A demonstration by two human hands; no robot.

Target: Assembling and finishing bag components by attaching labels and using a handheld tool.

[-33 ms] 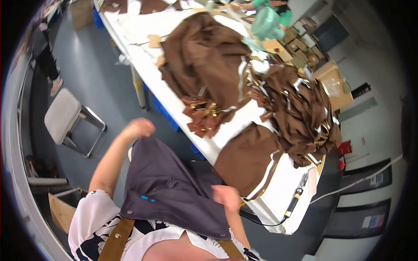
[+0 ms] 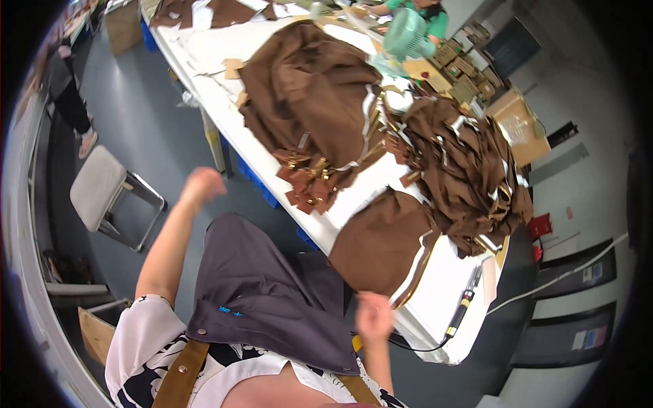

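Note:
My left hand is raised over the floor beside the table, smeared by motion; its fingers look loosely bent, and nothing shows in it. My right hand hovers by the table's near corner, just below a rounded brown fabric piece with a white-edged strip along one side. That hand looks curled, but blur hides its fingers. Whether it touches the fabric I cannot tell. Between my arms hangs the dark apron I wear, with brown straps. Farther up the table, small brown tabs with gold-coloured metal parts lie heaped.
On the white table lie a large brown fabric heap, a crumpled brown pile and a black-handled corded tool. A grey chair stands at left. A green fan and a person in green are at the far end.
My left hand has moved up and slightly left, away from the apron. My right hand has moved right, off the apron's edge. The table's things have shifted slightly left in view.

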